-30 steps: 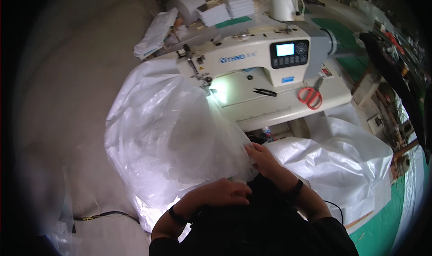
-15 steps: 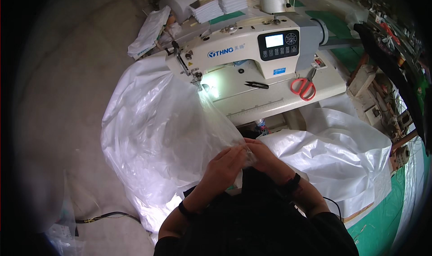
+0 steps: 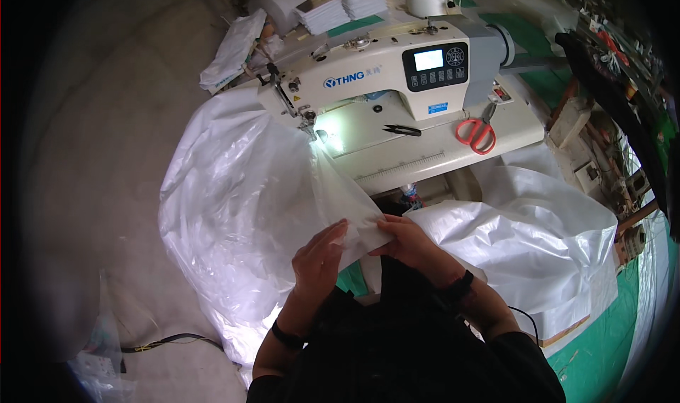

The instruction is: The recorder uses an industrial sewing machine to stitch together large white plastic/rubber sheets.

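Your white translucent plastic sheet (image 3: 241, 212): crumpled, billowy, spilling off left edge of sewing table (image 3: 425, 159), one edge pinched up near its front edge.

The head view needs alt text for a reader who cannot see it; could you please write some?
Both hands, left hand and right hand, pinch an edge of translucent white plastic sheeting that runs up to a white sewing machine. Red-handled scissors lie on the machine table.
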A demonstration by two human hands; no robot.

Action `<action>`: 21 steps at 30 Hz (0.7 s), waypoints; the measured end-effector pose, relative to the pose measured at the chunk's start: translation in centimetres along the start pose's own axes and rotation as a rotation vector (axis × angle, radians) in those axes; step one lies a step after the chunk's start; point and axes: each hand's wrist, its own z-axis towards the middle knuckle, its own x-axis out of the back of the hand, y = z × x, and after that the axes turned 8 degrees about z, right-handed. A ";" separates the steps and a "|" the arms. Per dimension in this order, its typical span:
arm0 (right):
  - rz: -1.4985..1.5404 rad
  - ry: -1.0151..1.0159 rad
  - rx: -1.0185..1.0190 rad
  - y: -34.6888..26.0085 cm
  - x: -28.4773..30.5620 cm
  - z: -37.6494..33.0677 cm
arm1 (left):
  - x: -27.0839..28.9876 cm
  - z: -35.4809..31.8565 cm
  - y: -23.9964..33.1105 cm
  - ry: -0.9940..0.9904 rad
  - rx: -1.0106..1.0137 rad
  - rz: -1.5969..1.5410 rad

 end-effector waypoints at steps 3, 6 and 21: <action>-0.013 0.034 -0.017 0.1 0.5 0.2 | 0.9 1.8 0.9 -0.056 -0.281 0.150; -0.080 0.033 0.058 0.5 1.7 0.7 | 2.7 1.9 2.5 -0.439 -0.365 -0.079; -1.306 -0.153 0.745 1.2 4.2 1.2 | -2.9 -0.3 -0.1 -0.230 -0.374 0.418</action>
